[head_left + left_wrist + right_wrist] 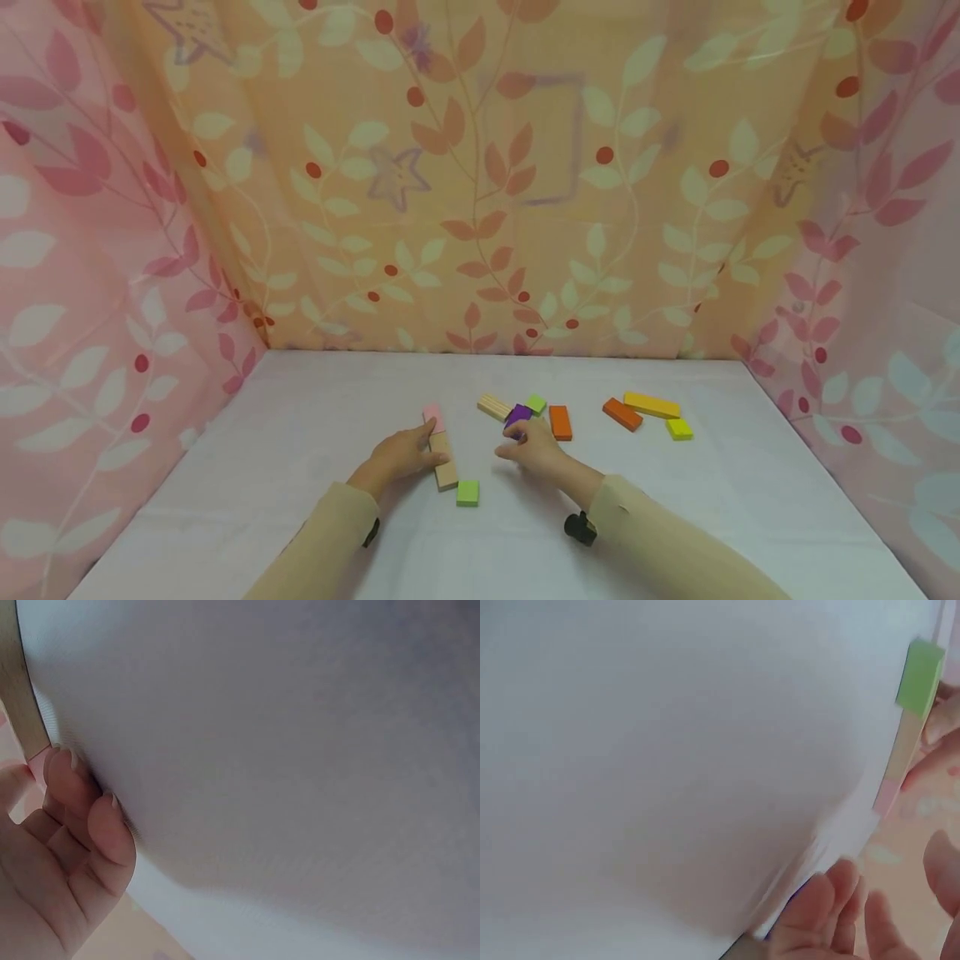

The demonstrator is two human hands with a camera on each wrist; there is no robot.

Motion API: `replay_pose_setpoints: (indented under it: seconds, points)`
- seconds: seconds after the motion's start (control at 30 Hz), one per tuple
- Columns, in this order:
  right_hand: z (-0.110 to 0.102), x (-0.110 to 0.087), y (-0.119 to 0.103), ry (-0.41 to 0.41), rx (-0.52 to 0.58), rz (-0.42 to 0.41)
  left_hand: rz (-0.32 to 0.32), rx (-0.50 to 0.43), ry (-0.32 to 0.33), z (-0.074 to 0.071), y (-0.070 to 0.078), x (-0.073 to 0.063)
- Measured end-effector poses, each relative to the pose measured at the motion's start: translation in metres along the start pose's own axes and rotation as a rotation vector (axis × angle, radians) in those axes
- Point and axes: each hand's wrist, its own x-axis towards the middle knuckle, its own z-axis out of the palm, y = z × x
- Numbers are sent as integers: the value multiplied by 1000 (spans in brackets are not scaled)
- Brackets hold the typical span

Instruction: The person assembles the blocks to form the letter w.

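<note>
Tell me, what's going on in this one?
A person is working with both hands at a white tabletop. The left hand touches a pink block and plain wooden blocks lined up end to end; whether it grips them is unclear. A green block lies beside the nearest wooden one. The right hand is at a purple block but does not appear to grip it. Further right, an orange block, a long yellow block and a small yellow block lie untouched.
</note>
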Motion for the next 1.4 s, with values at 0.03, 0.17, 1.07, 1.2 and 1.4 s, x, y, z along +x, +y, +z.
replay_pose_setpoints:
  seconds: [0.03, 0.17, 1.07, 1.2, 1.4]
  points:
    - [-3, 1, 1, 13, 15, 7, 0, 1, 1, 0, 0, 0]
    - [-10, 5, 4, 16, 74, 52, -4, -8, 3, -1, 1, 0]
    - [-21, 43, 23, -25, -191, 115, 39, 8, 22, 0, 1, -3]
    - [-20, 43, 21, -18, -207, 106, 23, 17, 13, 0, 0, -2]
    - [-19, 36, 17, -44, -139, 110, 10, 8, 13, 2, -1, 0]
